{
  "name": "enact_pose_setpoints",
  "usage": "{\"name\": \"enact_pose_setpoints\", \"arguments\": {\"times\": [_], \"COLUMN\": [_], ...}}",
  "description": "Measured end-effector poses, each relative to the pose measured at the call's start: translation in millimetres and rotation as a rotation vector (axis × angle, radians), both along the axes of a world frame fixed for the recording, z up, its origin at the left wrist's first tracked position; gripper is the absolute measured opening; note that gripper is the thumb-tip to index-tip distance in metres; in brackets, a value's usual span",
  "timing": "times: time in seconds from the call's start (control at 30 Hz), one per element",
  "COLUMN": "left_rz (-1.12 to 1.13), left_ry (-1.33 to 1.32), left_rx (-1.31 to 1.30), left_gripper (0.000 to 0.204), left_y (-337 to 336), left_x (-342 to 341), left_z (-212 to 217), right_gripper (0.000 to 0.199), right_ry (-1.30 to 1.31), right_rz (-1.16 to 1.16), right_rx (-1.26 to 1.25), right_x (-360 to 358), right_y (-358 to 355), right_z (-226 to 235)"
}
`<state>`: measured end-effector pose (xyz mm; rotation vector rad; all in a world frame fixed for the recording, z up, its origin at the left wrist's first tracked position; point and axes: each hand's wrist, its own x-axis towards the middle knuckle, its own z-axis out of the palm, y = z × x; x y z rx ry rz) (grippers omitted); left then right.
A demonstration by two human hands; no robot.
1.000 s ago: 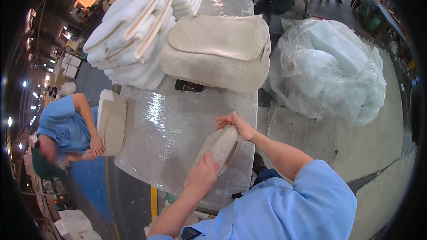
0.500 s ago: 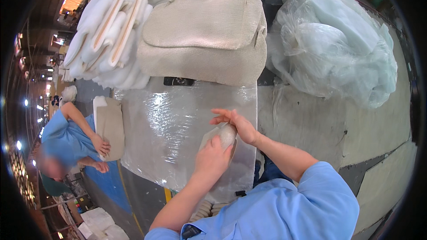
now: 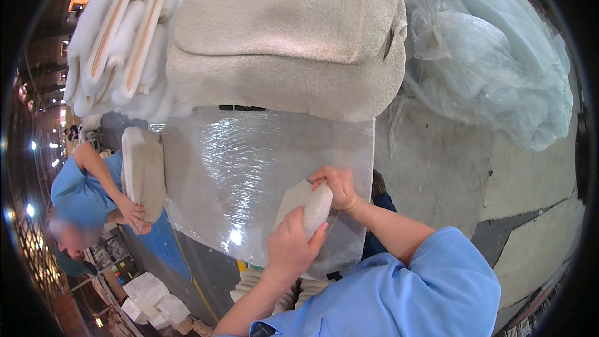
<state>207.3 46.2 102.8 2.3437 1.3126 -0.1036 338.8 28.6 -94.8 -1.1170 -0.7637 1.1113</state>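
Observation:
A small beige fabric-covered pad (image 3: 319,208) stands tilted over the plastic-covered table (image 3: 206,181), its rounded edge turned up. My left hand (image 3: 291,244) is closed round its near end, the thumb on one side and the fingers on the other. At the far end my right hand (image 3: 337,186) grips the corner with curled fingers. The underside of the pad is hidden. Beyond my hands lies a stack of large beige fabric-covered cushions (image 3: 281,81).
White padded pieces with brown edges (image 3: 118,43) are piled at the far left. A clear plastic bag of pale foam (image 3: 493,56) sits at the far right. On the left a co-worker (image 3: 93,175) in blue holds a beige cushion (image 3: 146,175). Rolled beige pieces (image 3: 249,287) lie by my body.
My right fingers, stretched out before, are now curled on the pad's corner. The pad is tipped up more. The co-worker's hands have come together at the cushion. The view has shifted.

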Motion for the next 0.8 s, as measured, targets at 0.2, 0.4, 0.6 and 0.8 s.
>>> {"name": "enact_pose_setpoints", "arguments": {"times": [0.2,0.4,0.6,0.8], "left_rz": [0.097,0.342,0.275,0.782], "left_ry": [0.061,-0.277,-0.648,-0.552], "left_rx": [-0.104,-0.423,-0.378,0.251], "left_gripper": [0.065,0.07,0.076,0.057], "left_y": [15,20,-32,-103], "left_x": [-7,-92,-208,-257], "left_z": [7,75,127,29], "right_gripper": [0.059,0.062,0.072,0.062], "right_ry": [0.005,0.45,0.513,-0.001], "right_rz": [0.062,0.289,0.7,0.489], "right_rx": [-0.103,-0.172,0.106,0.294], "right_x": [-3,20,-53,-135], "right_y": [6,-8,-68,-119], "right_z": [6,33,137,191]}}
